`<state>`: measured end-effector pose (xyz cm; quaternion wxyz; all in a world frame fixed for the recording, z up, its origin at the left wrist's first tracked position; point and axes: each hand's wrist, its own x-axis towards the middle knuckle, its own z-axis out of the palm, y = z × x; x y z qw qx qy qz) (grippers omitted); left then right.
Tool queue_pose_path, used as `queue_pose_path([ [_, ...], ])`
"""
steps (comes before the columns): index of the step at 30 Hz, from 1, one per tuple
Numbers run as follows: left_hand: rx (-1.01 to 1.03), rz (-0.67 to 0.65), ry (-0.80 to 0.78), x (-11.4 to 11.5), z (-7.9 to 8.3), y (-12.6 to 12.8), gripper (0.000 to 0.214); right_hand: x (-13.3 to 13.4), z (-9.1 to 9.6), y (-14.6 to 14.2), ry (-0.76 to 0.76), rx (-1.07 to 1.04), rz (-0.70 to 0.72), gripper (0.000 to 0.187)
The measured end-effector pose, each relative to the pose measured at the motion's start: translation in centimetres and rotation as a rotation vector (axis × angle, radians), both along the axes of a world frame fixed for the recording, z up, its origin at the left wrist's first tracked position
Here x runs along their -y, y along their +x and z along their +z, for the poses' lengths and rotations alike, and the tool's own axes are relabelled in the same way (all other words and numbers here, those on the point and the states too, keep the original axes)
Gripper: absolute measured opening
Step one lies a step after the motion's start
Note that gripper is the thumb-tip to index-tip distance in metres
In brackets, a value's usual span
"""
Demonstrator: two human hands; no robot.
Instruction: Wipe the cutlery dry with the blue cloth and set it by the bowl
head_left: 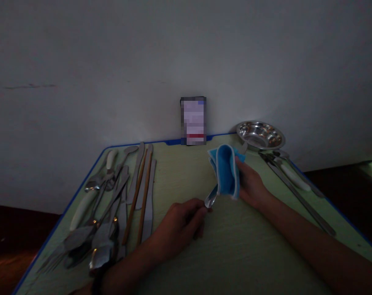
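Over the middle of the table, my left hand (186, 223) is closed, pinching the tip of a metal spoon (210, 200). The spoon slants up to the right into a folded blue cloth (228, 170) with pale edging. My right hand (250, 184) grips this cloth from its right side, fingers mostly hidden behind it. The cloth covers the spoon's middle, and a grey end, probably its handle, shows beyond the cloth. Under and beside my left forearm lies a spread of metal cutlery (102, 256).
Several table knives (147, 217) and wooden chopsticks (133, 205) lie on the left. At the back right stands a shiny metal bowl (261, 141), with more cutlery (299, 196) in front. A phone (194, 121) leans on the wall. The pale green table (235, 254) has a blue edge.
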<state>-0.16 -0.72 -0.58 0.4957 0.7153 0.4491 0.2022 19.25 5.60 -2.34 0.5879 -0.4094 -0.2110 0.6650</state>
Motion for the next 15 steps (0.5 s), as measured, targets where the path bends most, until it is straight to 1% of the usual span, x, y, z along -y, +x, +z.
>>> queue_pose_path([
  [3,-0.006,0.029,0.001,0.0,0.0,0.0,0.020,0.3,0.1,-0.3,0.031,0.017,0.081,0.017],
  [6,-0.009,0.036,-0.002,0.0,-0.1,0.1,0.019,0.8,0.4,-0.8,0.023,-0.004,0.185,0.019],
  [7,-0.009,0.039,-0.006,0.0,-0.1,0.1,0.019,1.0,0.5,-0.9,0.008,-0.007,0.200,0.020],
  [9,0.000,0.055,-0.019,0.0,-0.1,0.1,0.018,1.4,0.6,-1.0,-0.036,0.029,0.180,0.022],
  [12,0.085,0.145,-0.026,-0.1,-0.2,-0.1,0.016,1.7,0.5,-0.5,-0.079,0.168,0.150,0.028],
  [13,0.129,0.187,-0.026,-0.2,-0.3,-0.2,0.015,1.7,0.5,-0.3,-0.076,0.210,0.156,0.029],
  [15,0.214,0.282,-0.025,-0.3,-0.4,-0.3,0.015,1.7,0.5,0.1,-0.071,0.264,0.211,0.032],
])
